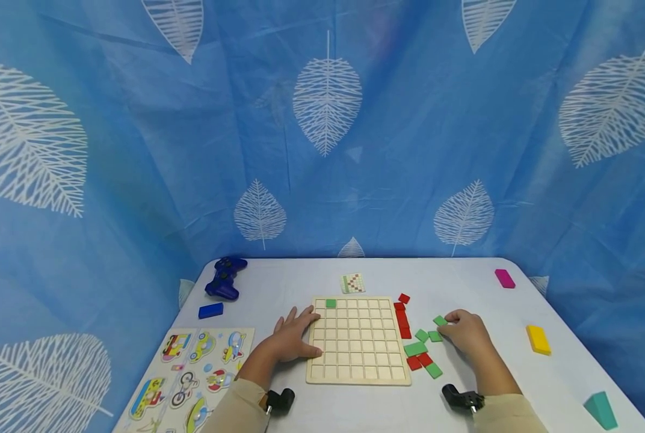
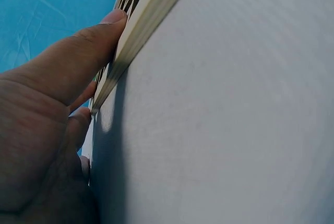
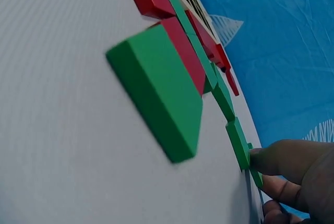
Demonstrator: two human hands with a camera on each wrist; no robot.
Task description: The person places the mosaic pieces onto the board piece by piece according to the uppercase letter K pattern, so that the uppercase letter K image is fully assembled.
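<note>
A wooden grid board (image 1: pixel 363 340) lies on the white table, with one green tile (image 1: pixel 331 304) in its top row. My left hand (image 1: pixel 291 338) rests with spread fingers along the board's left edge; in the left wrist view its thumb (image 2: pixel 99 38) touches the frame. To the right of the board, my right hand (image 1: pixel 467 332) pinches a green tile (image 1: pixel 440 320) between thumb and fingers. Loose green tiles (image 1: pixel 416 349) and red tiles (image 1: pixel 402 320) lie between the board and that hand. Close in the right wrist view is another green tile (image 3: pixel 156 96).
A small pattern card (image 1: pixel 352 282) lies behind the board. At left are a blue game controller (image 1: pixel 225 278), a blue block (image 1: pixel 210 311) and a picture puzzle board (image 1: pixel 192 376). Magenta (image 1: pixel 505 278), yellow (image 1: pixel 538 340) and teal (image 1: pixel 601 410) blocks lie along the right side.
</note>
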